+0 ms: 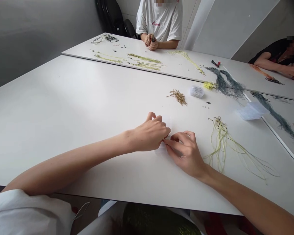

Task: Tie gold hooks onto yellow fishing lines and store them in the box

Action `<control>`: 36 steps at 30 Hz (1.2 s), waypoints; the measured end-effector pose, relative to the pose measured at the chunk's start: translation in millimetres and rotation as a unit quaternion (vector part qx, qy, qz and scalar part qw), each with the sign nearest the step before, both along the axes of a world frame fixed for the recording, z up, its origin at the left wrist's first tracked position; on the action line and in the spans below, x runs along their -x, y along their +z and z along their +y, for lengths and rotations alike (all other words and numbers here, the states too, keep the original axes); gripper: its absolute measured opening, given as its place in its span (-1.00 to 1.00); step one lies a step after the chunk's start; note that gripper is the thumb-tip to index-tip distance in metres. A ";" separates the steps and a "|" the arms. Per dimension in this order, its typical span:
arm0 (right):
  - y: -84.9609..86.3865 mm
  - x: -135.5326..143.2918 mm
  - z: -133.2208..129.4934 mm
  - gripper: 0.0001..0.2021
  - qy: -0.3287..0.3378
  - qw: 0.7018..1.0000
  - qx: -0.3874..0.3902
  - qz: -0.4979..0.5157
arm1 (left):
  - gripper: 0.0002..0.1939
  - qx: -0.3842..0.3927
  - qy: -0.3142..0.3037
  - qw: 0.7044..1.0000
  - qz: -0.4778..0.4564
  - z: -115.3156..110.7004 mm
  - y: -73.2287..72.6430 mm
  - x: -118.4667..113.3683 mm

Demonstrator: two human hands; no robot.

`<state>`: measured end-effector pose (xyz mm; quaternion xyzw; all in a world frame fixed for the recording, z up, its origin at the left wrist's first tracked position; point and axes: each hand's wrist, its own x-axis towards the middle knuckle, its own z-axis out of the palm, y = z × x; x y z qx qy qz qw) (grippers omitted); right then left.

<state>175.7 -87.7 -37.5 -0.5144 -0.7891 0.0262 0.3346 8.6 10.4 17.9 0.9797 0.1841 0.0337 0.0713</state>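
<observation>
On the far side of the white worktop (88, 98), at the left, we see a pile of small dark pieces (110, 38), then yellow-green cords (147, 62) laid out in rows. Nearer us, our left hand (150, 132) is curled, palm down, over a clear plastic piece (161, 149) that lies on the worktop and is partly covered; its fingertips are hidden, so we cannot tell what it grips. Beyond, a person in a white shirt (159, 23) holds something small and dark. Just beyond our hands lies a gold-coloured heap (178, 97). Our right hand (186, 151) meets the left at the fingertips, its fingers bent and only narrowly parted; whatever may be between them is too small for us to make out. Further right we see a small clear box (197, 91), a bright yellow bundle (210, 85), a red-and-black tool (216, 63) and, nearer us, loose pale green cords (221, 140). Past these are 2 grey-blue bundles (224, 80) side by side, a larger clear container (253, 111), an orange bundle (264, 72) and, at the edge, another person (281, 60) in dark clothing.
</observation>
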 end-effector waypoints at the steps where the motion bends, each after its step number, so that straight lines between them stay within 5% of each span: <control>1: -0.3 0.3 -0.2 -0.80 0.003 1.000 -0.003 -0.009 | -0.85 0.000 -0.001 1.000 0.000 0.1 -0.4 0.3; 36: -3.0 1.0 -0.7 -0.74 0.020 1.000 0.002 -0.021 | -0.81 0.168 0.056 0.984 -0.007 3.5 -0.5 -0.1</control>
